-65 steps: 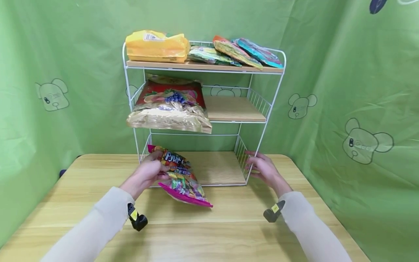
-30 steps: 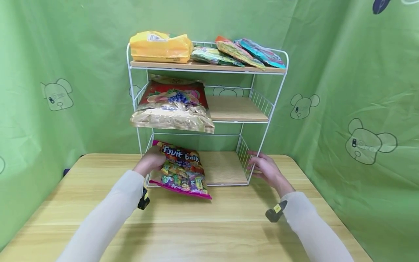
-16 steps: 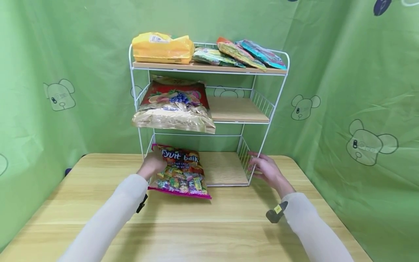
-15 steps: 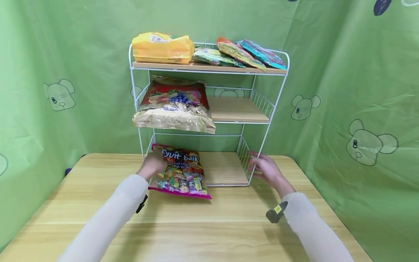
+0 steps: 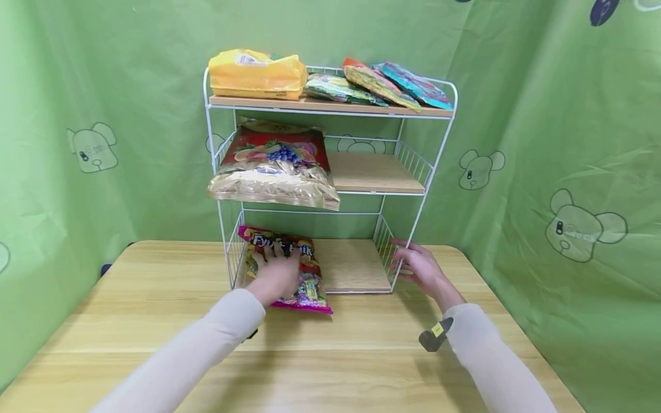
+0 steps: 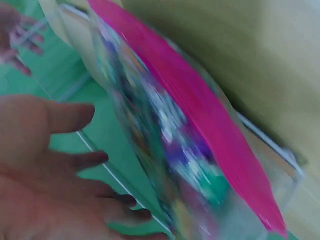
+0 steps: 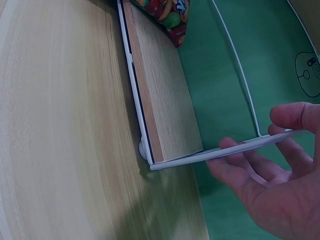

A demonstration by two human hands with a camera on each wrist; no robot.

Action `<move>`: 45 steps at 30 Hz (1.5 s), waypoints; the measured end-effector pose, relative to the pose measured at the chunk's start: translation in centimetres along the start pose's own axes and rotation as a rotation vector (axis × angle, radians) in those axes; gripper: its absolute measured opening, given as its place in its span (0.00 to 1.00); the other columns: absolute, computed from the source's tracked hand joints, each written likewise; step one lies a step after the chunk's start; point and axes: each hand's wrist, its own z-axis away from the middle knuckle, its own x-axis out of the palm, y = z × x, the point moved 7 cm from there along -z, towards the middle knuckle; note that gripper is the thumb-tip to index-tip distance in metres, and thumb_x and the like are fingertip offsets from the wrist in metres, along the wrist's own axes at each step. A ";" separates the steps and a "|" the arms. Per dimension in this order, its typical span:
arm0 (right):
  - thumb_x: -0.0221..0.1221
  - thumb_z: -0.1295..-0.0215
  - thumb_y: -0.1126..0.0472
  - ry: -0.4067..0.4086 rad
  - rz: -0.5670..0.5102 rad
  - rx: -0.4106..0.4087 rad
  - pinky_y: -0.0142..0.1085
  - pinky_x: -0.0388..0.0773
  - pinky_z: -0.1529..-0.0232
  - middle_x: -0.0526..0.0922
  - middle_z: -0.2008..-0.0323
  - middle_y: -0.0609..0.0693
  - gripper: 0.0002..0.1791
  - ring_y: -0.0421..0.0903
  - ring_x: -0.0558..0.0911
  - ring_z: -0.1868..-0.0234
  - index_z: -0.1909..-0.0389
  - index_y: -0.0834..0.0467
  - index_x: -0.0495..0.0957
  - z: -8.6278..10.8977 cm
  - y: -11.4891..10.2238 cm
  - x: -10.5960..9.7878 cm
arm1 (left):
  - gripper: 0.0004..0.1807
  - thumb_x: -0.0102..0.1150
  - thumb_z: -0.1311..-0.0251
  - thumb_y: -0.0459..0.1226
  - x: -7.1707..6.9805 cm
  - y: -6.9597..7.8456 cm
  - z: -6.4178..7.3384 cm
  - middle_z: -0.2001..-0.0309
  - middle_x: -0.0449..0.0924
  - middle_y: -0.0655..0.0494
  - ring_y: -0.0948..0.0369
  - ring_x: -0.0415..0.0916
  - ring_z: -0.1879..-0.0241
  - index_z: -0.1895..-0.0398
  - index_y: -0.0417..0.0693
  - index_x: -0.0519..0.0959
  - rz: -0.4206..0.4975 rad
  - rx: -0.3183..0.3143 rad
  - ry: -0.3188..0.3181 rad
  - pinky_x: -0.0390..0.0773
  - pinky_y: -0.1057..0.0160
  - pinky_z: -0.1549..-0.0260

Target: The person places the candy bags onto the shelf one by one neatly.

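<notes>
The fruit chew candy bag [image 5: 311,285], printed "Fyuit baik" with pink sealed ends, lies on the left of the bottom shelf, its front end past the shelf's edge. My left hand [image 5: 277,276] is over the bag in the head view, fingers spread. Seen from the left wrist, those fingers [image 6: 87,161] are relaxed beside the blurred bag. At the right, my right hand [image 5: 419,265] holds the front post [image 7: 235,149] of the white wire rack, thumb on one side and fingers on the other.
A big red and gold bag [image 5: 273,172] overhangs the middle shelf [image 5: 374,171] at the left. Up on the top shelf [image 5: 320,105] are a yellow package [image 5: 256,76], a green packet [image 5: 338,89], an orange-yellow packet [image 5: 379,85] and a blue packet [image 5: 415,86]. The wooden table [image 5: 330,355] supports the rack.
The candy bag went from slanted at the shelf's front to lying further in on the bottom shelf. My left hand released its left edge and moved right over it. My right hand stayed put.
</notes>
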 end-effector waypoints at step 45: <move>0.51 0.28 0.63 0.010 0.011 -0.014 0.58 0.67 0.29 0.63 0.28 0.65 0.36 0.54 0.76 0.41 0.21 0.56 0.54 0.1 0.1 0.1 | 0.42 0.57 0.39 0.64 5.0 1.1 2.0 0.23 0.53 0.31 0.26 0.50 0.26 0.22 0.68 0.60 0.098 0.047 -0.046 0.49 0.14 0.41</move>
